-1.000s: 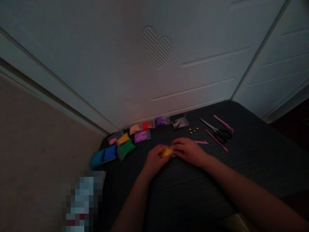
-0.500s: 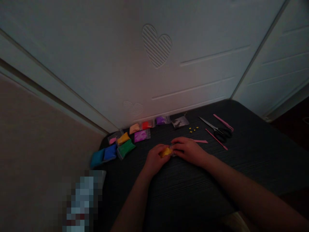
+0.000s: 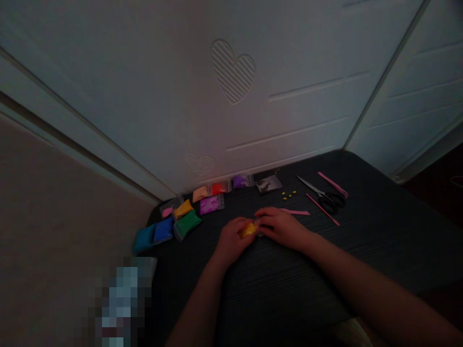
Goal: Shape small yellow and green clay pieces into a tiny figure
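A small clear bag of yellow clay [image 3: 249, 229] lies between my two hands, low over the dark table. My left hand [image 3: 233, 239] is closed round its left side, thumb and fingers on the yellow part. At the bag's right end, my right hand [image 3: 284, 226] pinches the clear plastic edge. The fingers hide much of that edge, so I cannot tell whether the bag is sealed. Just beyond my right hand a flat pink tool [image 3: 296, 212] sticks out, partly covered by the hand. Several tiny yellow-and-dark pieces [image 3: 288, 195] lie farther back.
Several bags, among them a green bag [image 3: 188, 224], a blue bag [image 3: 163, 230] and a purple bag [image 3: 241, 181], stand along the left and back. Black-handled scissors [image 3: 323, 196] and a thin pink stick [image 3: 323, 210] lie right on the dark table [image 3: 275, 289]. A white panel [image 3: 162, 96] rises behind.
Both hands keep their hold on the yellow bag with hardly any movement. The whole view has shifted slightly.
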A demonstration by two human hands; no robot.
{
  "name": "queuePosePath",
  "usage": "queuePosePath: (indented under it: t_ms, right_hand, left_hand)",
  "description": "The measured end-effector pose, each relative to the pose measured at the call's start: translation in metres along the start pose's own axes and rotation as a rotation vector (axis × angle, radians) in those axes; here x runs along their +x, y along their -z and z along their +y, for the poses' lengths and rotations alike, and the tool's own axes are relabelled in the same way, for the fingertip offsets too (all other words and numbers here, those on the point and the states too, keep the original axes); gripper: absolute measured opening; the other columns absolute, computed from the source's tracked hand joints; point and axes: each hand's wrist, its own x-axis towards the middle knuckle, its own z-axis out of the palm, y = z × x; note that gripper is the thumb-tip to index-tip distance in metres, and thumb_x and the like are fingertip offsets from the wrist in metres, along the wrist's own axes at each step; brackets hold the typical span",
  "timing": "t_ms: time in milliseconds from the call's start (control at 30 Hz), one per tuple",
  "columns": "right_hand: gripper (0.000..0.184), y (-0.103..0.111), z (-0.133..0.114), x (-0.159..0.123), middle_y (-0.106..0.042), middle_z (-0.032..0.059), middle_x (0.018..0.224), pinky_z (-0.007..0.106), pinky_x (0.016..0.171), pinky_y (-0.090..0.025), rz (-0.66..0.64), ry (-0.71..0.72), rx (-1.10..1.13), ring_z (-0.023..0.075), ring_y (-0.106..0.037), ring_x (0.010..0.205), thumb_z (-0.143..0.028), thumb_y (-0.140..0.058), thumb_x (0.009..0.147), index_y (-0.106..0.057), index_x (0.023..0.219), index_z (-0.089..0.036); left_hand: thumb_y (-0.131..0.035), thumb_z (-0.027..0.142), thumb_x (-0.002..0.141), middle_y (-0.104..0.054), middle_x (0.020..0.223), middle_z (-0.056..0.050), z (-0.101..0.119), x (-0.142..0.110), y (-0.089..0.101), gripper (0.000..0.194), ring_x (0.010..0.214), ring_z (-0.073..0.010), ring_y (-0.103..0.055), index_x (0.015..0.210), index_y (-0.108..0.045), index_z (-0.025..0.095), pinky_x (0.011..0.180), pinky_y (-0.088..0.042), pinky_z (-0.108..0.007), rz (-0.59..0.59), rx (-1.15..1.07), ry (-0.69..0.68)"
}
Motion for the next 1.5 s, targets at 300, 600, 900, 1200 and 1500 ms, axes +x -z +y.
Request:
queuePosePath:
  t_ms: [300,600,900,1200,1500]
  right_hand:
    - [0.011,0.003,-0.001,0.001,-0.052,0.0058,0.111,0.030,0.090,-0.037,-0.007,-0.042,0.101,0.0163,-0.047,0.103,-0.021,-0.051,0.077,-0.059,0.083,-0.017]
    - [0.009,-0.001,-0.001,0.001,-0.052,0.0055,0.111,0.033,0.092,-0.034,0.007,-0.110,0.238,0.0170,-0.046,0.104,-0.020,-0.054,0.075,-0.060,0.080,-0.018]
    - [0.007,0.013,-0.004,0.006,-0.056,0.0044,0.105,0.032,0.087,-0.037,0.099,-0.225,0.507,0.0159,-0.052,0.097,-0.023,-0.056,0.073,-0.060,0.072,-0.018]
    - [0.037,0.015,0.011,0.007,-0.063,0.0089,0.097,0.032,0.078,-0.045,0.151,-0.410,0.812,0.0154,-0.059,0.088,-0.040,-0.043,0.081,-0.054,0.104,-0.014]
    - [0.026,0.006,0.002,0.005,-0.065,0.0028,0.087,0.030,0.073,-0.044,0.074,-0.380,0.605,0.0152,-0.058,0.080,-0.029,-0.051,0.076,-0.061,0.097,-0.019]
  left_hand:
    - [-0.057,0.018,0.069,-0.057,0.096,-0.005,-0.004,0.000,-0.002,0.028,0.090,-0.0176,-0.052,0.097,-0.056,0.018,0.081,-0.042,-0.032,0.070,0.048,-0.049]
    - [-0.057,0.013,0.068,-0.056,0.097,-0.003,-0.002,0.000,0.000,0.033,0.092,-0.0178,-0.050,0.099,-0.055,0.021,0.082,-0.041,-0.033,0.058,0.075,-0.102]
    - [-0.056,0.015,0.068,-0.056,0.101,-0.004,-0.011,0.003,0.006,0.033,0.097,-0.0198,-0.048,0.101,-0.053,0.022,0.087,-0.039,-0.036,0.177,0.170,-0.033]
    - [-0.053,0.022,0.073,-0.056,0.100,-0.005,-0.025,0.003,0.012,0.028,0.093,-0.0191,-0.052,0.102,-0.052,0.019,0.083,-0.042,-0.036,0.302,0.170,0.044]
    - [-0.055,0.018,0.071,-0.055,0.102,-0.004,-0.009,0.001,0.003,0.034,0.098,-0.0191,-0.049,0.104,-0.052,0.021,0.087,-0.040,-0.036,0.230,0.178,-0.044]
